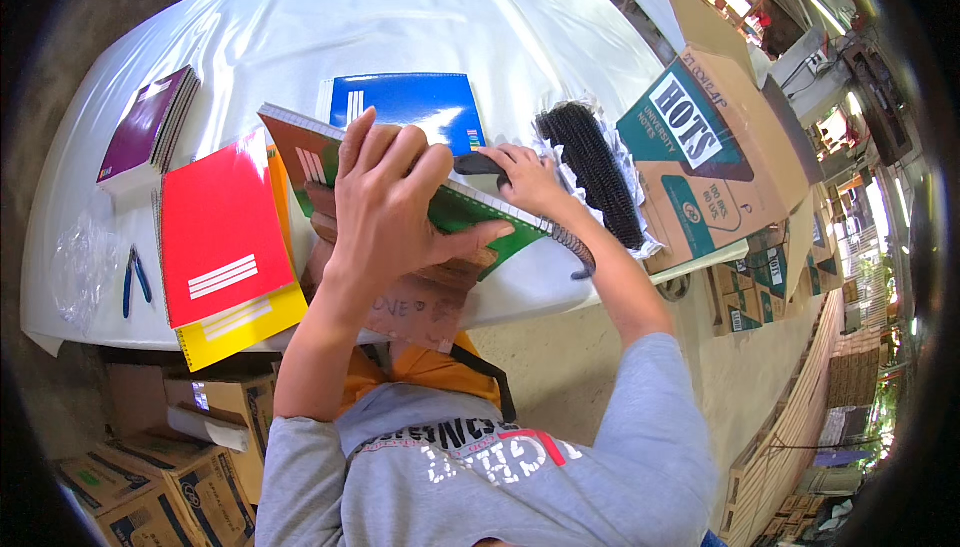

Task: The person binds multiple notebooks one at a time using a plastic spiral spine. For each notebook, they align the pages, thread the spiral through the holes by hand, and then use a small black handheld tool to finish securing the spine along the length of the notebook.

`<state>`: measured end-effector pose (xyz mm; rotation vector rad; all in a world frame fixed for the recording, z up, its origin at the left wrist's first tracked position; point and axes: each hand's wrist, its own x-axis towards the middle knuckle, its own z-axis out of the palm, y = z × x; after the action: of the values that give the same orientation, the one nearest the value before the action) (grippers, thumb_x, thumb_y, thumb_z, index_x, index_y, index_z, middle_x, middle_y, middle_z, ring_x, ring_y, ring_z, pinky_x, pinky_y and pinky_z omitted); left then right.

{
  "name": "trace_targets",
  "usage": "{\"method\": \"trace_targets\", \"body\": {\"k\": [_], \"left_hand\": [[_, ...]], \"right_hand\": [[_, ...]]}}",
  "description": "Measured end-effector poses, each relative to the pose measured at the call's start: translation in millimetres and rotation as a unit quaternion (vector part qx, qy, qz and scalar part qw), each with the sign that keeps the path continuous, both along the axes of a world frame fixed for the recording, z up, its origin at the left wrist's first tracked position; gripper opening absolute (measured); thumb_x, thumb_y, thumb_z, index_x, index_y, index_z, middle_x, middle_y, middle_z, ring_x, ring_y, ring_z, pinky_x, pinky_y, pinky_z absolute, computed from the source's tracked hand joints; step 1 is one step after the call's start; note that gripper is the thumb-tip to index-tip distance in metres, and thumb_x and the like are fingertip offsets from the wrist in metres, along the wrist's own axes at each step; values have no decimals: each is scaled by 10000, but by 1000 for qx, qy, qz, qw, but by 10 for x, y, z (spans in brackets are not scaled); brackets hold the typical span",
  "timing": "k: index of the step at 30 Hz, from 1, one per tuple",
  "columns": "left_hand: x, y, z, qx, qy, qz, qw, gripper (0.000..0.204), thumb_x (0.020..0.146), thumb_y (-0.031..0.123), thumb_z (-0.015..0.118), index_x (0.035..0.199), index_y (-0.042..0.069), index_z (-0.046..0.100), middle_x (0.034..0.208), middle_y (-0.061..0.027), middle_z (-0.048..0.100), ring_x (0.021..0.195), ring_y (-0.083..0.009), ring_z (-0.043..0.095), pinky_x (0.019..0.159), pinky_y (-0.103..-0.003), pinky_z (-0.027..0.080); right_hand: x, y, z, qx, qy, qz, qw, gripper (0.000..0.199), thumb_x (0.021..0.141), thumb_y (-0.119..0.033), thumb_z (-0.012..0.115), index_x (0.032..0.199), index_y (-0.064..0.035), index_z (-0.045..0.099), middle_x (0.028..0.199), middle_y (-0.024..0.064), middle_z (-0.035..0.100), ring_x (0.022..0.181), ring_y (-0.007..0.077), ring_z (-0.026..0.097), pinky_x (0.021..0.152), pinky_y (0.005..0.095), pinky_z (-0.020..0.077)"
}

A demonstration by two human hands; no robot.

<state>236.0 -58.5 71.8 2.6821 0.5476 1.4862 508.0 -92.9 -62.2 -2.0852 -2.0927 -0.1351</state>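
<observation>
View from above of a table (420, 7) draped in white cloth. At the centre of the frame, the left hand (385, 202) lies flat over a green notebook (460, 212), fingers together and curled over its upper edge, thumb stretched to the right along the cover. The notebook is tilted and rests on a brown board (420, 302) at the near edge of the table. Just right of centre, the right hand (525, 177) has its fingers closed on a black spiral coil (572, 244) that runs along the notebook's right edge; the exact pinch of the fingertips cannot be told. Directly above the hands lies a blue notebook (405, 102), flat on the cloth. At left of centre, a red notebook (220, 232) lies on top of a yellow notebook (245, 327). At upper left sits a stack of purple notebooks (148, 127). Blue-handled pliers (135, 277) lie near the left edge of the table. Right of the hands, a heap of black coils (595, 167) rests on white paper, beside an open cardboard box (720, 157) at the right of the frame.
</observation>
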Motion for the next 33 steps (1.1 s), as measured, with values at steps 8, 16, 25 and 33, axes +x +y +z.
{"method": "trace_targets", "body": {"k": [8, 16, 25, 33], "left_hand": [[38, -23, -109, -25, -84, -7, 996, 574, 543, 602, 723, 760, 91, 576, 801, -42, 498, 1053, -277, 485, 987, -502, 218], [178, -86, -167, -51, -105, -43, 992, 522, 479, 547, 778, 618, 115, 521, 711, -30, 477, 948, -261, 518, 1044, -462, 119], [119, -139, -180, -46, -102, -24, 993, 520, 574, 552, 730, 630, 105, 470, 749, -53, 463, 942, -234, 513, 1059, -491, 64], [68, -117, -169, -46, -86, -29, 995, 559, 546, 609, 704, 685, 105, 507, 770, -53, 484, 900, -238, 512, 1030, -483, 155]], "right_hand": [[-479, -257, 920, 216, 689, 41, 690, 371, 733, 8, 521, 1100, -40, 502, 970, 187, 571, 799, 353, 633, 672, 402, 553], [-715, -669, 1372, 45, 513, 132, 847, 271, 858, -239, 557, 730, -2, 589, 770, 189, 630, 831, 336, 631, 741, 446, 509], [-702, -652, 1406, 29, 468, 115, 876, 173, 829, -108, 597, 727, 30, 616, 793, 200, 643, 768, 297, 647, 719, 366, 529], [-761, -628, 1526, 129, 399, 106, 902, 161, 648, 103, 602, 775, 13, 643, 788, 115, 667, 739, 157, 640, 692, 264, 506]]}}
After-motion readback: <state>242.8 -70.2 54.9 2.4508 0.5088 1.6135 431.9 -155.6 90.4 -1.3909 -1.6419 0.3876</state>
